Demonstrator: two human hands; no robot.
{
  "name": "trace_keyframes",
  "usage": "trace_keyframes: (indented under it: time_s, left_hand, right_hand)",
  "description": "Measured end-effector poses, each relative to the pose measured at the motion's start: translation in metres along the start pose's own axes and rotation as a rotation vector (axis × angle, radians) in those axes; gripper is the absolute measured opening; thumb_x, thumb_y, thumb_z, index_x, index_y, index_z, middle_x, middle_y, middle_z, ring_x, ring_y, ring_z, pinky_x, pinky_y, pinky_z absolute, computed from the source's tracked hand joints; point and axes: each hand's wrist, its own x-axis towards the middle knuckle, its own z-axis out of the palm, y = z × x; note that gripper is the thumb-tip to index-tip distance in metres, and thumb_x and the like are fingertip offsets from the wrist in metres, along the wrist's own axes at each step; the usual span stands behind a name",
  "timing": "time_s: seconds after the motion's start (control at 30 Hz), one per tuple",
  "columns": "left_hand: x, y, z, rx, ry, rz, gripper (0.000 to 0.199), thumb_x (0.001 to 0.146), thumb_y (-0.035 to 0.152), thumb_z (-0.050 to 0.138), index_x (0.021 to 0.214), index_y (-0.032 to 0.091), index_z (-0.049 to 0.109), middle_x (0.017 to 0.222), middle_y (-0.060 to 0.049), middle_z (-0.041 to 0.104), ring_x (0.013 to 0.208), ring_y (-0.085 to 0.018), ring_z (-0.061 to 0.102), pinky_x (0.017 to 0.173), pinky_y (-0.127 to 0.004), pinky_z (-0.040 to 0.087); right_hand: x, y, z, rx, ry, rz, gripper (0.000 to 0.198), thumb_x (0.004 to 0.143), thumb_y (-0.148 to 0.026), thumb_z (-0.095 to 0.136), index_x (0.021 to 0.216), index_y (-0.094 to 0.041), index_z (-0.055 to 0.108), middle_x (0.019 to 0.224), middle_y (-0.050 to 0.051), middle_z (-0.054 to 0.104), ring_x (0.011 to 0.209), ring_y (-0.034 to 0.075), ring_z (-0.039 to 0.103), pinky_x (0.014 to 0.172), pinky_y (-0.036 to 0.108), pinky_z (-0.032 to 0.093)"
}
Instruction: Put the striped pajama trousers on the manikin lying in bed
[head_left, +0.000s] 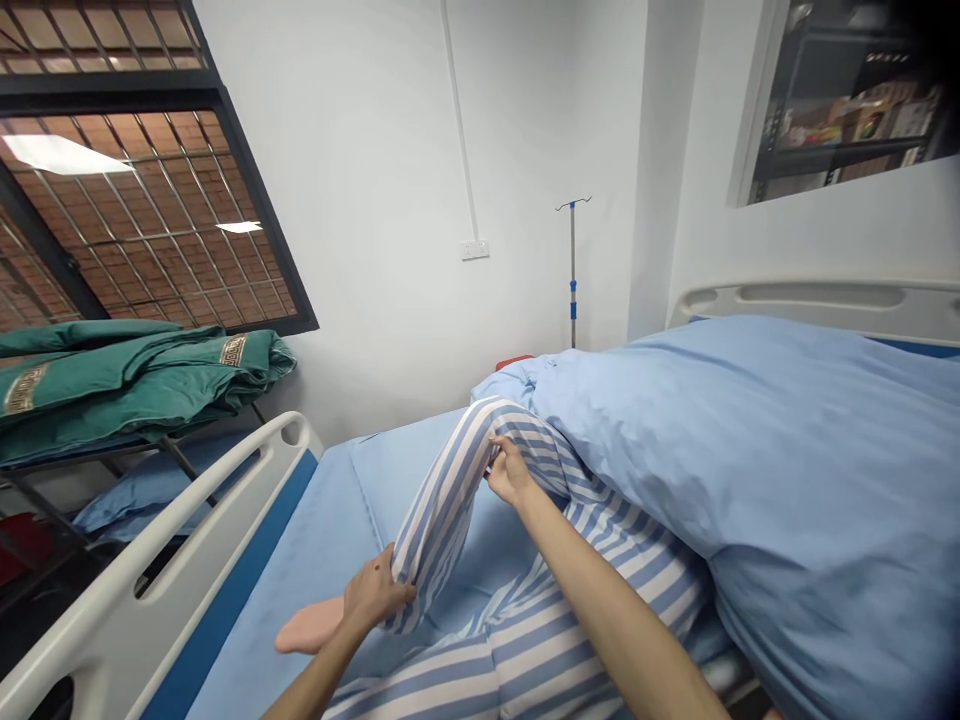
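My right forearm (600,590) comes in closest, crossing above the straighter leg (465,680), which lies in stripes along the near side of the bed (315,540). At the far left stands the footboard (112,640). The foot (309,628) points towards it with bare bed between, so a knock looks likely only if the knee straightens suddenly. My left hand (375,590) is wrapped round the ankle end of the bent leg (442,490), thumb over the stripes. If I have more fabric than ankle, it could slide through my grip and let the heel skid. The bent leg arches above the bed between my hands, knee uppermost. My right hand (511,472) is closed at the back of the knee; its fingers are partly hidden, so I can't tell how much is limb and how much fabric. A loose hold there could let the knee tip sideways. Rightmost, the quilt (750,430) lies against the thigh and could drag if the bent leg shifts.
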Motion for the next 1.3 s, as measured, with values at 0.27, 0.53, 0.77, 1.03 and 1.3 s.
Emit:
trace_keyframes:
  time_s: [0.27,0.53,0.77,1.03,1.3]
  left_hand:
    - [-0.01,-0.047,-0.072,0.195,-0.025,0.038,0.063,0.05,0.033,0.054,0.112,0.028,0.041,0.097,-0.004,0.058,0.083,-0.023,0.054,0.06,-0.029,0.039]
    - [-0.027,-0.106,-0.114,0.4,-0.106,0.045,0.069,0.043,0.026,0.056,0.111,0.023,0.045,0.095,-0.009,0.059,0.08,-0.027,0.056,0.058,-0.031,0.04]
    - [-0.028,-0.113,-0.109,0.497,-0.196,0.124,0.049,0.038,0.023,0.059,0.086,0.021,0.053,0.076,-0.006,0.061,0.067,-0.025,0.057,0.055,-0.031,0.04]
    - [-0.021,-0.12,-0.088,0.513,-0.206,0.142,0.052,0.042,0.021,0.056,0.094,0.021,0.05,0.081,-0.007,0.061,0.071,-0.025,0.057,0.06,-0.034,0.04]
    - [-0.028,-0.12,-0.091,0.501,-0.198,0.138,0.048,0.044,0.024,0.057,0.091,0.021,0.051,0.082,-0.008,0.061,0.073,-0.024,0.057,0.062,-0.033,0.04]
  right_hand:
    - [-0.006,0.026,-0.002,0.165,-0.009,0.035,0.011,0.061,-0.023,0.054,0.071,-0.019,0.053,0.064,-0.003,0.057,0.063,0.011,0.05,0.059,0.024,0.037]
    - [-0.026,0.106,-0.021,0.305,0.134,0.171,0.011,0.062,-0.021,0.054,0.072,-0.019,0.052,0.069,-0.002,0.059,0.066,0.013,0.053,0.065,0.03,0.042]
    - [-0.043,0.163,-0.054,0.299,0.261,0.282,0.016,0.061,-0.021,0.054,0.076,-0.017,0.052,0.068,0.001,0.06,0.064,0.015,0.055,0.064,0.03,0.044]
    - [-0.035,0.181,-0.07,0.246,0.269,0.276,0.016,0.061,-0.018,0.051,0.076,-0.017,0.052,0.07,0.001,0.062,0.065,0.015,0.056,0.065,0.03,0.045]
    - [-0.036,0.158,-0.071,0.218,0.36,0.206,0.016,0.064,-0.025,0.048,0.077,-0.018,0.052,0.066,0.0,0.062,0.061,0.016,0.056,0.056,0.028,0.043]
